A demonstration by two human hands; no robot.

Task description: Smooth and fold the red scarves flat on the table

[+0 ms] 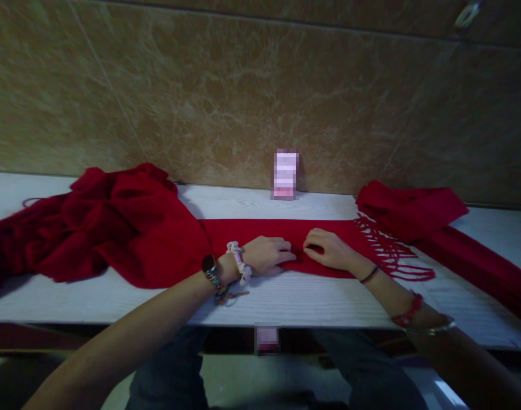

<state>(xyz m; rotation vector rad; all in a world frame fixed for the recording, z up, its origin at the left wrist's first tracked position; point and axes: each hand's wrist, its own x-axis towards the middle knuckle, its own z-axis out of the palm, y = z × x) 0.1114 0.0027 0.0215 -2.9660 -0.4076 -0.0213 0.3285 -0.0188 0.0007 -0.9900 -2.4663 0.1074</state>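
Observation:
A red fringed scarf (251,228) lies stretched flat across a white wood-grain table. Its tasselled end (392,250) spreads out on the right. On the middle of the flat cloth rests my left hand (269,254), palm down, fingers loosely extended to the right. Just right of it, my right hand (328,249) touches the same scarf, with thumb and forefinger curled together in a pinch. Whatever is between those fingertips, if anything, is too small to make out. The two hands are a short gap apart.
Bunched red cloth (136,228) heaps up on the left. Another folded red cloth (414,210) lies at the right. A pixelated pink-and-white rectangle (284,174) stands against the brown marbled wall (200,97). The table's front edge (320,326) runs above my legs.

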